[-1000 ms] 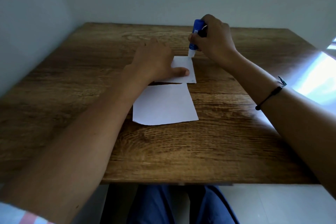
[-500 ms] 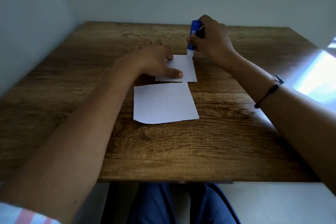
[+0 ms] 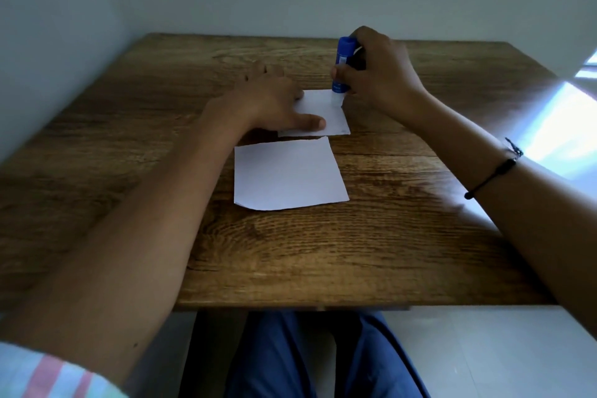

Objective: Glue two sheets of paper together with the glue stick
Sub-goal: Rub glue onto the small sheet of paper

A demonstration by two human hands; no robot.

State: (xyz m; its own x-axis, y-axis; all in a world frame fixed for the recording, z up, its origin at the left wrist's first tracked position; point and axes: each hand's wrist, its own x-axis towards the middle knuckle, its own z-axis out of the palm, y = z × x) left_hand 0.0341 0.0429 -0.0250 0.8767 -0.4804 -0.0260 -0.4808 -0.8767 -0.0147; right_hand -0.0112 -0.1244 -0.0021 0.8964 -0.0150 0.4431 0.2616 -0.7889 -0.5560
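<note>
Two white paper sheets lie on the wooden table (image 3: 355, 252). The far sheet (image 3: 329, 113) is small and partly hidden under my left hand (image 3: 271, 100), which presses flat on its left side with fingers spread. The near sheet (image 3: 287, 173) lies free just in front of it. My right hand (image 3: 378, 69) grips a blue glue stick (image 3: 341, 68), held upright with its white tip touching the far sheet near its right edge.
Walls close off the table's far and left sides. A bright patch of light falls on the table's right edge (image 3: 555, 126). My legs in blue trousers (image 3: 307, 355) show below the near table edge.
My left hand has slid leftward on the far sheet, uncovering more of it. The glue stick's tip has moved from the sheet's far edge down onto its right part.
</note>
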